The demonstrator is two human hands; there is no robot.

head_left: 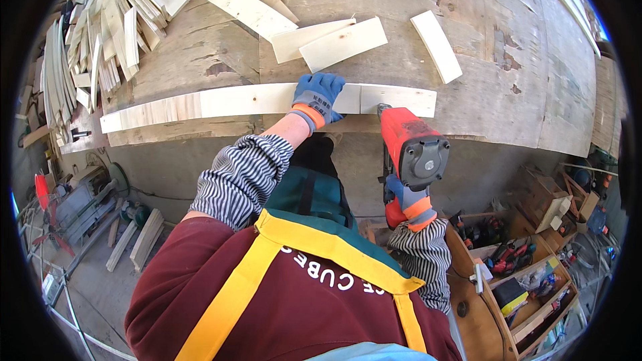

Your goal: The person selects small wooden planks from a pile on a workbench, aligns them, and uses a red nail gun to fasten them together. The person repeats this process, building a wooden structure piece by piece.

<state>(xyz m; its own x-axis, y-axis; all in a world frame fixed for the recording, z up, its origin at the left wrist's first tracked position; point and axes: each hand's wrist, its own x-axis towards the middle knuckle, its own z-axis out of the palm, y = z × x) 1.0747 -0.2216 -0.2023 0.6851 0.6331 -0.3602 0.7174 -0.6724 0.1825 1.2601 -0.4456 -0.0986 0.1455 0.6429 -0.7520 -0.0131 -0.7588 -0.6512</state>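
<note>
A long, narrow row of pale wooden boards [247, 100] lies along the near edge of the worktable, with a seam between two boards toward its right end. My left hand [317, 99], in a blue and orange work glove, grips this row right of its middle, fingers over the top. My right hand [408, 202], gloved alike, is closed around the handle of a red and black nail gun [413, 144]. The gun's nose meets the near edge of the right-hand board, just right of the seam. Its body hides part of my right fingers.
Loose short boards [344, 43] lie beyond the row, and another board [436, 47] sits to the right. A large heap of wood strips [110, 33] covers the far left. Below right stands a wooden tool box [495, 314]; metal frames [83, 220] stand lower left.
</note>
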